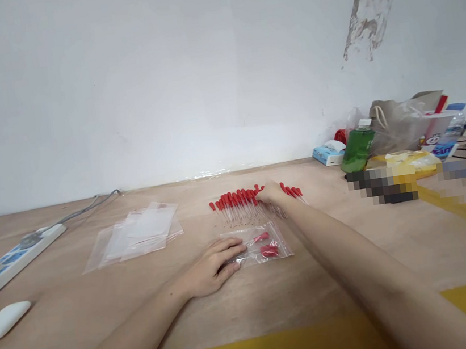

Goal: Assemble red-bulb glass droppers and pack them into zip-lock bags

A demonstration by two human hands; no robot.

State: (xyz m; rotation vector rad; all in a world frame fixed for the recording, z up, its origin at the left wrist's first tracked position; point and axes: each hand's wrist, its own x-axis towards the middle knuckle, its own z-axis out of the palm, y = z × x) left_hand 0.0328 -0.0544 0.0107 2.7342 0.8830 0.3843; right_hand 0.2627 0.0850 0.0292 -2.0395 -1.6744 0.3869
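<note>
Leftmost, a long white power strip (46,240) is lying on the pale wooden tabletop (83,314), and a rounded white plastic object (7,320) is resting below it. Next, thin translucent plastic sleeves (146,229) are overlapping in a loose pile. The left hand (216,265) is lying palm down, fingers slightly spread, touching the left end of a clear flat plastic bag (252,254), which is holding a few red-bulbed pieces (269,250). Just behind it, slim clear droppers with red bulbs (232,199) are lying side by side; the right hand (273,193) is covering part of their row, so whether its fingers are pinching one I cannot tell. Farther right, a blue tissue box (327,155) is showing white tissue, and a white-capped bottle (358,148) is containing green liquid.
</note>
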